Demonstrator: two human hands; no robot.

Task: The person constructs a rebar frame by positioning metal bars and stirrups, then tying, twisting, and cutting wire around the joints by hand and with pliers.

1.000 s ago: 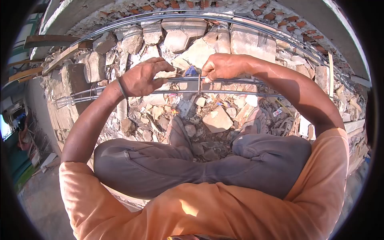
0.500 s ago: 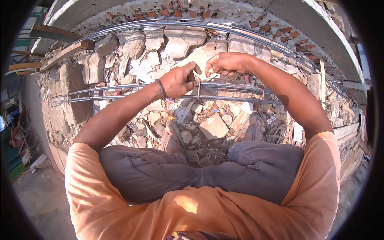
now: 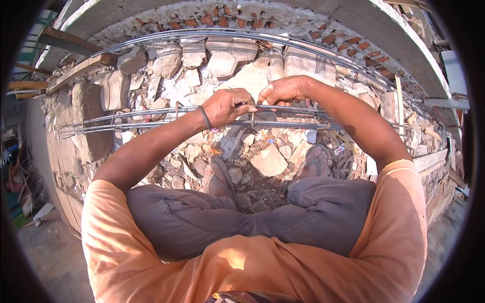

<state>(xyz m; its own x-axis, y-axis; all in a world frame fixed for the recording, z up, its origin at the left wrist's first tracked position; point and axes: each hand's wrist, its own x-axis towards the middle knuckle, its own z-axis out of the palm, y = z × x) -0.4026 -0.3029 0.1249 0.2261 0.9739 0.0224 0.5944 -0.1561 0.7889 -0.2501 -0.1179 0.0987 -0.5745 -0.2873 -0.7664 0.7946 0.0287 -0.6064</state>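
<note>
A long, narrow rebar cage (image 3: 166, 124) of grey steel bars lies crosswise in front of me, with thin stirrups (image 3: 112, 119) around its bars. My left hand (image 3: 228, 107) is over the far bars near the cage's middle, its fingers curled and the thumb pointing right toward a stirrup. Whatever sits between those fingers is too small to name. Just right of it, my right hand (image 3: 286, 91) is closed in a pinch at the same stirrup's top. Its fingertips almost meet the left ones, and what they pinch is hidden.
Broken concrete and stones (image 3: 270, 160) cover the ground around my sandalled feet. More long steel bars (image 3: 212, 33) curve along the far side, before a rough wall with exposed brick (image 3: 222, 21). A wooden beam (image 3: 83, 70) juts in at the left; a thin wooden strip (image 3: 399, 103) stands right.
Both hands have come closer together at the stirrup. My right hand has lowered toward the bars, and the left fingers have closed in beside it.
</note>
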